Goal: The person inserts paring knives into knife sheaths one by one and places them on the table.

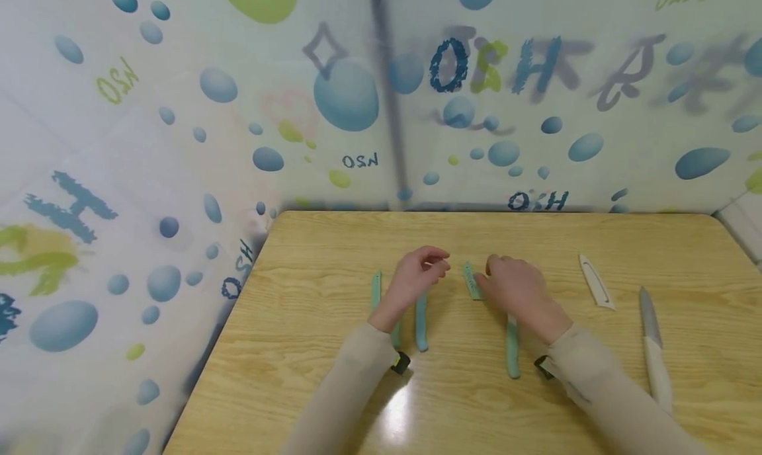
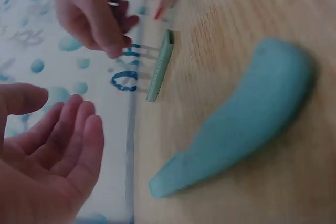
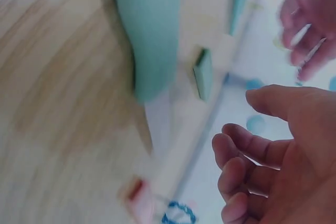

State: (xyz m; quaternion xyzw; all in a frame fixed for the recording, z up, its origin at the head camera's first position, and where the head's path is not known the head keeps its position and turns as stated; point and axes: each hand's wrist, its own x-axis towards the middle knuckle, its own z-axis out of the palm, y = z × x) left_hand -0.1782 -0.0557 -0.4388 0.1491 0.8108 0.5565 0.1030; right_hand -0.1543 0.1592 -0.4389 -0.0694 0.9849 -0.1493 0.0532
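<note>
1. Both hands are raised over the surface [image 1: 333,256] and hold nothing: the left hand [image 1: 415,280] has loose fingers with its thumb apart, the right hand [image 1: 516,288] has fingers gently bent.
2. Nearest, toward four o'clock from the right hand, a white-handled knife [image 1: 653,349] lies with its blade toward twelve.
3. At six o'clock from the right hand rests a green-handled knife [image 1: 512,356], handle end toward six, its pale blade partly hidden by that hand.
4. Toward six o'clock from the left hand is a blue piece [image 1: 421,326]; a green strip [image 1: 376,289] runs partly behind the left forearm.
5. Between the hands lies the green sheath [image 1: 472,281], at nine o'clock from the right hand, clearly the nearer, and three from the left; its long axis points between eleven and twelve.
6. Farther off, at three o'clock, sits a white sheath [image 1: 595,283].
</note>
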